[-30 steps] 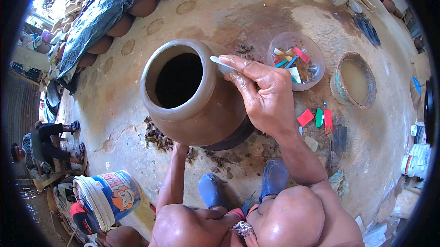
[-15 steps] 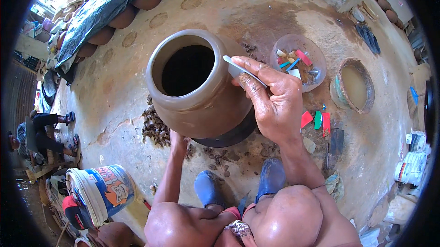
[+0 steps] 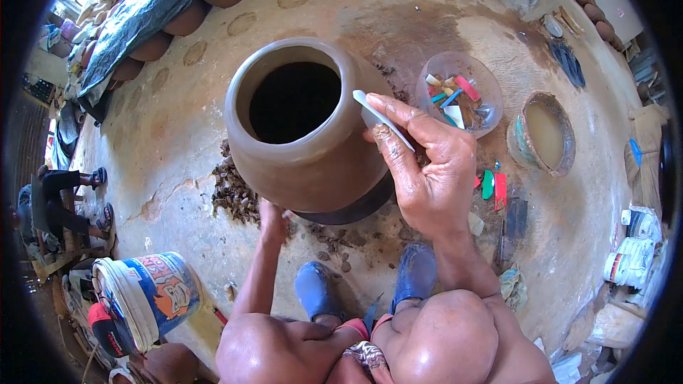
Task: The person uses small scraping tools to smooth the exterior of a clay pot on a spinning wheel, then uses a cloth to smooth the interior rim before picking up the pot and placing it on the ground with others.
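Observation:
A large wet brown clay pot (image 3: 306, 174) with a wide round mouth stands before me on a dark round base (image 3: 345, 213). My right hand (image 3: 435, 170) pinches a thin whitish scraper (image 3: 368, 108) between thumb and fingers. The scraper's flat side is close to the pot's right shoulder, just below the rim; whether it touches cannot be made out. Low at the pot's near left side is my left hand (image 3: 273, 219), its fingers mostly hidden behind the pot and base.
A clear tub (image 3: 491, 74) of scrapers and scraps stands right of the pot, beside a bucket of cloudy water (image 3: 523, 138). Clay shavings (image 3: 235, 195) litter the floor to the left. A white-and-blue bucket (image 3: 160, 295) stands lower left. Another person's legs (image 3: 67, 206) show far left.
The whole view has shifted slightly. My right hand stays at the pot's right shoulder with the scraper, a little lower on it. My left hand remains low beside the base.

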Motion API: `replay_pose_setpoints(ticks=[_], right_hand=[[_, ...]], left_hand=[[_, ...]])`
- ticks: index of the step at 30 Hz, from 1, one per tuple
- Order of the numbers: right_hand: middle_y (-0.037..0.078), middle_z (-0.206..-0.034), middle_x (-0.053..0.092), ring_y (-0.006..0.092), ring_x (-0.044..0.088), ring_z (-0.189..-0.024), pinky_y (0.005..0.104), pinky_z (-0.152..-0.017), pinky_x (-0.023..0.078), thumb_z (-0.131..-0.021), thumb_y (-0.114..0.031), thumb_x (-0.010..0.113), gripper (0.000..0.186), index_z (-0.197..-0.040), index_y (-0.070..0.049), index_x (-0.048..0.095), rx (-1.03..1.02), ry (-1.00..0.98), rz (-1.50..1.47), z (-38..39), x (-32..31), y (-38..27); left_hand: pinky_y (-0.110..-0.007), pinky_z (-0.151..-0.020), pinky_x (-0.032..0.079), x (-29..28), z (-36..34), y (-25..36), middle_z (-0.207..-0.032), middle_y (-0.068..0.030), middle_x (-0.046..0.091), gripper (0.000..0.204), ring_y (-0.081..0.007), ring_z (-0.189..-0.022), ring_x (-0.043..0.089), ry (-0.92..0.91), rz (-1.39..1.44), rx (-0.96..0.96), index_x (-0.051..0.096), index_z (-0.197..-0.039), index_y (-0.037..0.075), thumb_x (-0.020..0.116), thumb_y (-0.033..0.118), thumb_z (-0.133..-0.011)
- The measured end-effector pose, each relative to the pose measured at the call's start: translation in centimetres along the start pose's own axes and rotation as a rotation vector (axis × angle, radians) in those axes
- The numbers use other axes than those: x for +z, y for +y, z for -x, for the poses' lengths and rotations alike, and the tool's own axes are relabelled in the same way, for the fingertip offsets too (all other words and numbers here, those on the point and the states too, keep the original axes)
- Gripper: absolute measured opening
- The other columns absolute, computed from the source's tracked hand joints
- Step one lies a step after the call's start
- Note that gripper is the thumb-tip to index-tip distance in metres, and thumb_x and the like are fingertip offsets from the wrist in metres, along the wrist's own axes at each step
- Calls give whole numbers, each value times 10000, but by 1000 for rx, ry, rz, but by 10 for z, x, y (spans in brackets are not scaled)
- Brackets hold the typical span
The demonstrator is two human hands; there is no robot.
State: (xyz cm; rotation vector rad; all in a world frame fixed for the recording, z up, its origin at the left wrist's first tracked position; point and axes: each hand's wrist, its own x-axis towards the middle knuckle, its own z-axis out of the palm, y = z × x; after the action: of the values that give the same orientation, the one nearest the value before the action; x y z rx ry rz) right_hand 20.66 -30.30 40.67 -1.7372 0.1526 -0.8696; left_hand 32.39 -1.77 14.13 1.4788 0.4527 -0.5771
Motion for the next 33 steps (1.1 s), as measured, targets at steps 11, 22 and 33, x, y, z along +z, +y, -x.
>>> replay_pose_setpoints(ticks=[11, 22, 33], right_hand=[[165, -977, 763, 116, 695, -748, 253, -641, 543, -890, 46, 694, 325, -1213, 30, 725, -29, -7, 102, -3, 0, -7], [164, -875, 732, 115, 666, -653, 263, -547, 508, -856, 32, 715, 330, -1186, 32, 728, -24, -39, 175, 1, 4, -9], [94, -872, 758, 65, 635, -691, 216, -584, 486, -828, 72, 730, 387, -1208, -3, 750, -26, -80, 311, 0, -5, -23]], left_hand=[[-384, -700, 596, 36, 65, -36, -1319, -196, 615, 773, -281, -933, 730, -199, -122, -249, 449, -1426, 13, 561, 636, -982], [-317, -513, 505, 70, 107, -62, -858, -167, 729, 814, -188, -529, 633, -256, -146, -316, 589, -1234, -18, 495, 746, -969], [-333, -548, 523, 58, 63, -74, -944, -159, 739, 667, -192, -636, 674, -191, -62, -152, 547, -1266, 8, 472, 629, -1036]])
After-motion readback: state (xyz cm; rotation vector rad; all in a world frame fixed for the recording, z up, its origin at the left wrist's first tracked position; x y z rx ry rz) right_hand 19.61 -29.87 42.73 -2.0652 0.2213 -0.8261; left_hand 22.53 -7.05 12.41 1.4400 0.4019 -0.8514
